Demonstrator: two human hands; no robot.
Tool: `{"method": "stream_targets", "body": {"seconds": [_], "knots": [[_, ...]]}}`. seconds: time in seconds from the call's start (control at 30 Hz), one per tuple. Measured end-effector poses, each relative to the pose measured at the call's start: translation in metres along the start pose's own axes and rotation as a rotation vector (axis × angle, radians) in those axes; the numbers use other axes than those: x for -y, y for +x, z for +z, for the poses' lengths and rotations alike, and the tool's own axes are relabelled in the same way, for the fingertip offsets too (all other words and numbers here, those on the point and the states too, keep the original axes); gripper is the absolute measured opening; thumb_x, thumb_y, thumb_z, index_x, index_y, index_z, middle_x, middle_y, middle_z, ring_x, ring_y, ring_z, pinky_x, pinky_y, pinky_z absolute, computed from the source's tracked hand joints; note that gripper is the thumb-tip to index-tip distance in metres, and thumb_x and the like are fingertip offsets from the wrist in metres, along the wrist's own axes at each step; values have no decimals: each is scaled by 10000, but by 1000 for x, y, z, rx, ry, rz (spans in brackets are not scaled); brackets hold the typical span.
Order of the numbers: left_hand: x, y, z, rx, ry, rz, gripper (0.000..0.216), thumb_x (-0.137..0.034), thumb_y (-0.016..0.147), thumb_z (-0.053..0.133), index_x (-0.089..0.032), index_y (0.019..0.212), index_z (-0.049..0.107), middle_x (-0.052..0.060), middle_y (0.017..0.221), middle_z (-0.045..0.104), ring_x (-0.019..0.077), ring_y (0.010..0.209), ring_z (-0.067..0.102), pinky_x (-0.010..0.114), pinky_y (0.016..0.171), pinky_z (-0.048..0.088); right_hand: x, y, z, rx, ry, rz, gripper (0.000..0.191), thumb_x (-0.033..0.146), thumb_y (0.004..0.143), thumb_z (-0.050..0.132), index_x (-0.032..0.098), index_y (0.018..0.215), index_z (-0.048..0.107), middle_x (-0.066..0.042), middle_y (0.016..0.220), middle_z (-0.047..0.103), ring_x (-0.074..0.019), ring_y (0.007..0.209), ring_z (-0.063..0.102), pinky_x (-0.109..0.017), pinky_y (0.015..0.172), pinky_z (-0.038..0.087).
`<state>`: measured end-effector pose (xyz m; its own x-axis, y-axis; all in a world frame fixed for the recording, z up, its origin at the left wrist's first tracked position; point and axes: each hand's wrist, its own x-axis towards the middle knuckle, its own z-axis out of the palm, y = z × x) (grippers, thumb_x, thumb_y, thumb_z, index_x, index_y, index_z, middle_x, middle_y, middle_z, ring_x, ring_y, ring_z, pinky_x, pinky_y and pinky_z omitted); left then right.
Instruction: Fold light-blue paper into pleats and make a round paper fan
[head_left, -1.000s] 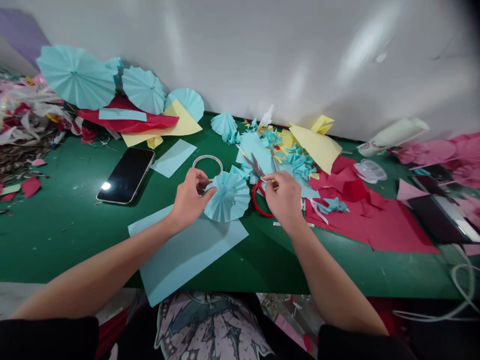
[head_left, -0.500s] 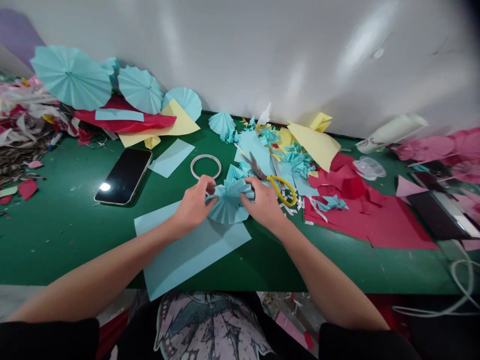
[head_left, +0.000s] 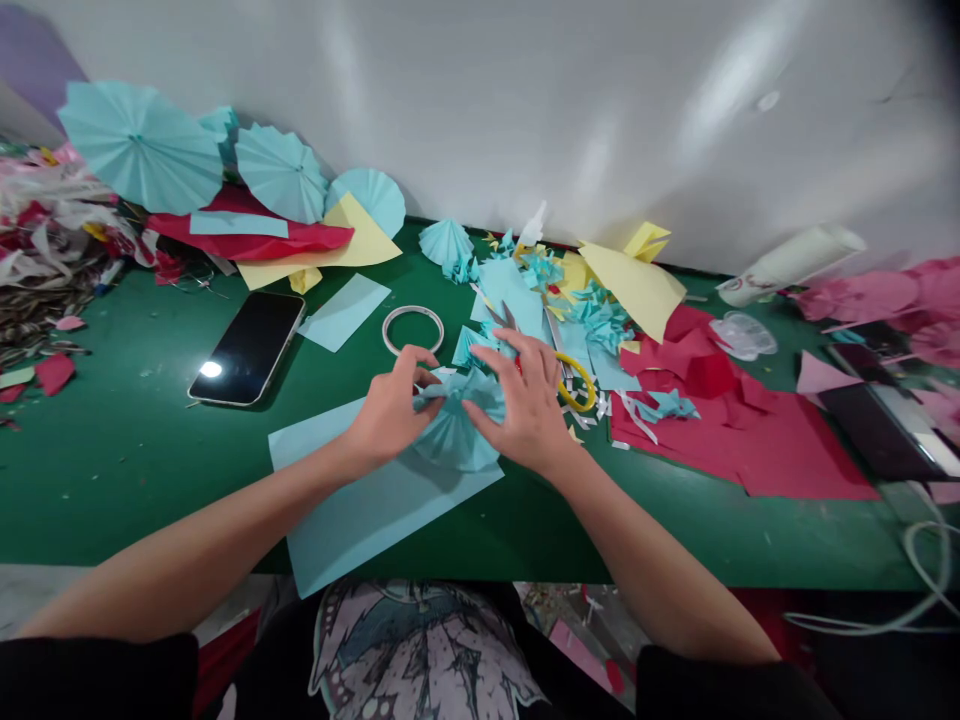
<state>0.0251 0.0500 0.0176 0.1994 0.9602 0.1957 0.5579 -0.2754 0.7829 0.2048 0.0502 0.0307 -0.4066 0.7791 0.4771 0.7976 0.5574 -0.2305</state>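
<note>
A pleated light-blue paper fan (head_left: 459, 432) is spread out above a flat light-blue sheet (head_left: 360, 520). My left hand (head_left: 397, 408) pinches the fan's upper left edge between thumb and fingers. On the other side, my right hand (head_left: 525, 400) has its fingers spread apart, with the thumb close by the fan's right part; whether it touches is hard to see. Just beyond the fan lies a smaller folded blue piece (head_left: 466, 347). Yellow-handled scissors (head_left: 576, 384) lie partly hidden behind my right hand. A roll of white tape (head_left: 412, 332) rests beyond my left hand.
A phone (head_left: 249, 350) lies at left. Large blue paper rosettes (head_left: 146, 150) lean against the wall (head_left: 480, 100). Red paper (head_left: 795, 445) covers the right side, below yellow paper (head_left: 630, 285) and blue scraps (head_left: 600, 318). A white cable (head_left: 919, 560) hangs at far right.
My right hand has let go of the fan's right side and opened, its fingers now over the scissors. The fan's lower edge has dropped slightly; my left hand keeps its pinch.
</note>
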Motion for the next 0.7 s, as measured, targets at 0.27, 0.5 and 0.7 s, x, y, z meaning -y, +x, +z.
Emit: {"method": "stream_targets", "body": {"seconds": [0.27,0.5,0.7], "knots": [[-6,-3,1,50,-9,30,296,-163,703,602,-223,916,404,-3,787,658,133,698,620,234,622,461,1,0,-1,48,91,22,96,235,790,511,205,728,577,-78,1205,494,-272,1136,397,-449,912,304],[-4,-4,2,14,-20,53,261,-141,703,567,-219,900,414,-1,796,644,136,733,630,237,640,479,1,1,-2,142,178,67,94,281,731,590,206,786,588,-81,1197,503,-277,1136,394,-460,911,311],[-6,-8,5,0,3,105,258,-127,703,588,-218,874,419,-16,768,631,123,707,628,215,621,478,1,1,1,154,177,62,83,235,754,562,200,701,616,-64,1187,521,-270,1141,394,-460,922,302]]}}
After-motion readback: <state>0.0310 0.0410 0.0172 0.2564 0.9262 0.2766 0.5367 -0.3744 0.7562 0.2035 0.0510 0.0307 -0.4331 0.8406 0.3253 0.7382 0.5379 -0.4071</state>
